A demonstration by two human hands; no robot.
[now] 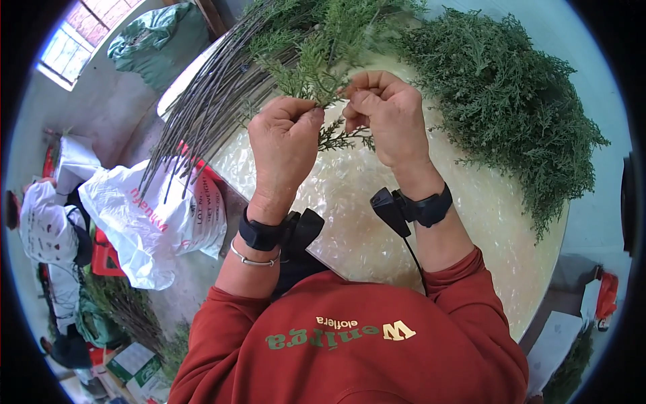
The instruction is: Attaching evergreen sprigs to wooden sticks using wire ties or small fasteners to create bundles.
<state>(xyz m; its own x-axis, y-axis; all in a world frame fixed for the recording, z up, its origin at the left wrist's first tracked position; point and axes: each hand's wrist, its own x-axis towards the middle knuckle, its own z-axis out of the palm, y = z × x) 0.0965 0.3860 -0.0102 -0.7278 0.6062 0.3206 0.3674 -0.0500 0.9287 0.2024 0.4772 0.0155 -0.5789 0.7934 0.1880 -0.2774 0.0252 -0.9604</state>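
Sprig (336, 139) rough, scaly; tabletop (350, 219) glossy, pearly; sweatshirt (370, 353) matt cloth; bag (138, 225) crinkled plastic; bracelet (255, 262) shiny metal.

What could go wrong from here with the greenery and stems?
The green sprig pinched in the left hand looks delicate and could slip or snap. The long brown stems stick out past the edge of the table, so a bump might drag them off. The black cable at the right wristband may snag as the arm moves.

Lettered red sweatshirt (363, 353), printed white bag (145, 225)
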